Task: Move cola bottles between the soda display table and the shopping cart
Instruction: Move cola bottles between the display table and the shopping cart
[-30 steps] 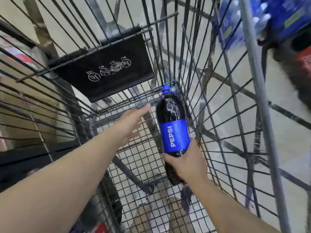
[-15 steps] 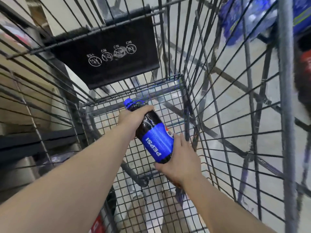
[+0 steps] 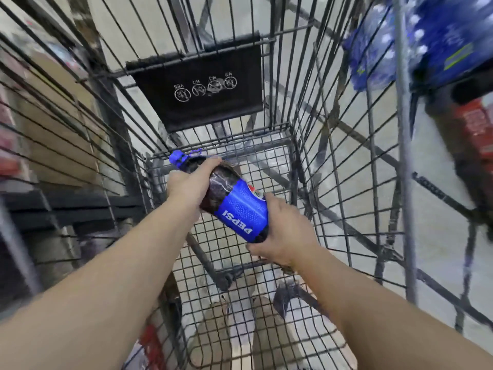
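Inside the wire shopping cart (image 3: 314,145), our left hand (image 3: 186,186) and right hand (image 3: 282,233) grip a tilted cola bottle (image 3: 237,206); next, probably laying it on the cart floor

Both bare forearms reached forward and down; the left hand (image 3: 190,186) curled around a bottle's (image 3: 226,198) shoulder near the cap; the right hand (image 3: 284,235) gripped its lower end.

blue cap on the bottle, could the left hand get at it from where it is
Probably yes. The left hand grips the bottle at its shoulder, just below the cap, which sticks out bare beyond the fingers. The right hand holds the base.
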Demonstrator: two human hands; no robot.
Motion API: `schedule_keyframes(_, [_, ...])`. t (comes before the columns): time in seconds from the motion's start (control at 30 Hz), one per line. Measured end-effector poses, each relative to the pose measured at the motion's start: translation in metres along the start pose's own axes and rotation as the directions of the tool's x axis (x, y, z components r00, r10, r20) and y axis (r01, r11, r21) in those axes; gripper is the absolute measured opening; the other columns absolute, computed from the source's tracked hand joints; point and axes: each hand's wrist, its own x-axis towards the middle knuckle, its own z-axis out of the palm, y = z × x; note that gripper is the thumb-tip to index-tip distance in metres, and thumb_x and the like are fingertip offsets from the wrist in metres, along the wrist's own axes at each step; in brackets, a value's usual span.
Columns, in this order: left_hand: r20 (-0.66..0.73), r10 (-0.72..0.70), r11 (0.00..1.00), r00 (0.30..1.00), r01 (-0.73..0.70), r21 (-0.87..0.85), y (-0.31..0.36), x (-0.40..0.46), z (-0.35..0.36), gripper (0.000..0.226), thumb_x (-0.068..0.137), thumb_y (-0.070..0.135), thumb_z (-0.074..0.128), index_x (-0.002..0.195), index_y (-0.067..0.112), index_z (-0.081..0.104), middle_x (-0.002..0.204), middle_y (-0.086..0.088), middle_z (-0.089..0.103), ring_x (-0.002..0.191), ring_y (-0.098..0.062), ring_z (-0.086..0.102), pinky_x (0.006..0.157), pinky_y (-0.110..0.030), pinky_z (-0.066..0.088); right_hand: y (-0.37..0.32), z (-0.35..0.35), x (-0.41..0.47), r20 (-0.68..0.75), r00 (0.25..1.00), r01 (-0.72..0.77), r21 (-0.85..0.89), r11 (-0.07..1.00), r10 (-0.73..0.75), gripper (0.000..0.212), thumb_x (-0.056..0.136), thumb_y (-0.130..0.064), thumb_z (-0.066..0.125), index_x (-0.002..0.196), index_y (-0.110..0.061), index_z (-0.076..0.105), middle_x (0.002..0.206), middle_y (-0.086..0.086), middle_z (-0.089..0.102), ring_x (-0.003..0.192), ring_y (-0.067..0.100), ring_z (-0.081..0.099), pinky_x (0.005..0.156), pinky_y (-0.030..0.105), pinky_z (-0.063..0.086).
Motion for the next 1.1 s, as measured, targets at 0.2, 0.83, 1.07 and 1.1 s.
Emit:
schedule_keyframes(0.2, [-0.048,0.138,0.984,0.989,-0.142,-0.110,0.028,-0.066,-0.034,0.073,0.048,0.051,0.095,0.107,0.014,0.074,0.093,-0.008,0.081,0.078,-0.025,0.080,0.072,-0.051,0.067,-0.020,-0.041,-0.033,-0.071,0.989,0.126,-0.065,0.990,-0.131,0.113,0.061,-0.060,0.083,0.149,-0.019,0.025,0.136,0.002,0.052,0.119,0.027,0.054,0.099,0.043,0.049])
schedule_keyframes(0.83, [0.014,0.489,0.830,0.872,-0.461,-0.313,0.003,-0.355,-0.223,0.030,0.079,0.024,0.093,0.088,0.015,0.065,0.084,-0.004,0.077,0.082,-0.023,0.078,0.079,-0.039,0.065,-0.113,-0.092,-0.330,-0.369,0.880,0.231,-0.215,0.949,-0.298,0.120,0.057,-0.066,0.079,0.153,-0.015,0.027,0.138,0.004,0.052,0.121,0.027,0.055,0.102,0.044,0.048])
schedule_keyframes(1.07, [0.056,0.567,0.786,0.822,-0.519,-0.336,-0.017,-0.461,-0.287,0.055,0.073,0.034,0.096,0.112,0.009,0.066,0.097,-0.008,0.078,0.083,-0.021,0.078,0.074,-0.036,0.064,-0.140,-0.097,-0.458,-0.455,0.834,0.240,-0.213,0.947,-0.314,0.119,0.059,-0.065,0.078,0.155,-0.015,0.026,0.142,0.003,0.051,0.122,0.026,0.054,0.101,0.040,0.049])
schedule_keyframes(1.1, [0.060,0.577,0.779,0.815,-0.526,-0.339,-0.020,-0.474,-0.293,0.058,0.072,0.036,0.097,0.114,0.009,0.067,0.097,-0.007,0.079,0.082,-0.021,0.079,0.072,-0.036,0.064,-0.142,-0.099,-0.473,-0.462,0.828,0.241,-0.218,0.946,-0.317,0.121,0.060,-0.065,0.078,0.156,-0.015,0.024,0.145,0.004,0.049,0.125,0.026,0.052,0.104,0.041,0.047])
